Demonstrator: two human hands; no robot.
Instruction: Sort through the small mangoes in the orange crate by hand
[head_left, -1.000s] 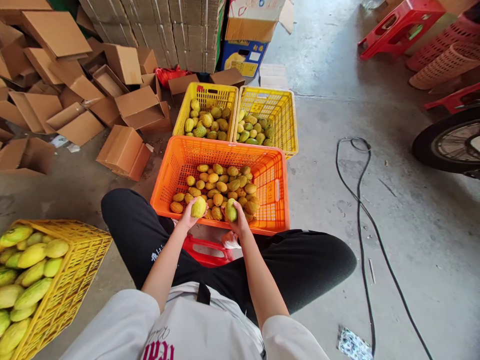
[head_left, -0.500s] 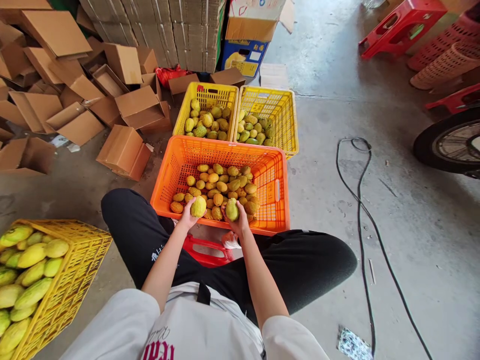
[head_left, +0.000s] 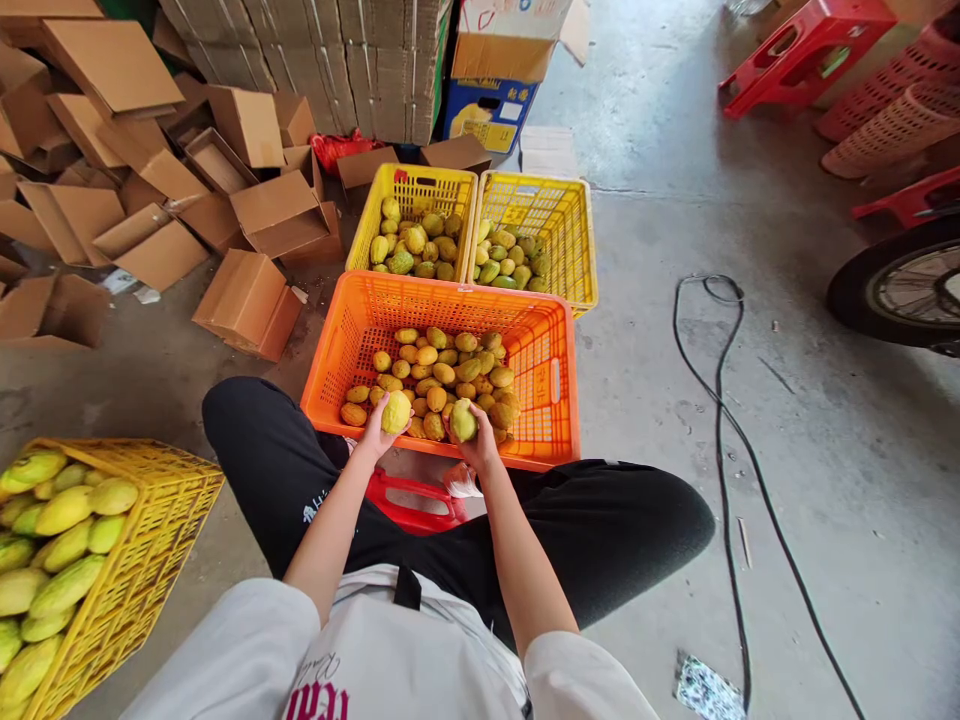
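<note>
My left hand (head_left: 376, 428) is closed around a yellow, roundish fruit (head_left: 396, 412), possibly a mango. In my right hand (head_left: 480, 440) is a greener fruit (head_left: 463, 421) of similar size, with the fingers wrapped about its far side. Both hands are over the near rim of an orange plastic crate (head_left: 536, 365), side by side with a gap between them. Inside that crate lie many small oval fruits (head_left: 442, 373), yellow to brownish orange, some with rough or spotted skin.
Two yellow crates (head_left: 592, 240) with green-yellow fruits stand behind the orange one. Another yellow crate (head_left: 169, 500), full of longer fruits, is at left. Cardboard boxes (head_left: 247, 300) litter the upper left. A black cable (head_left: 720, 400), wheel (head_left: 900, 280) and red stool (head_left: 806, 55) lie right.
The greener fruit has turned slightly in my right hand, showing a rounder, paler side. My left hand and its yellow fruit have barely moved.
</note>
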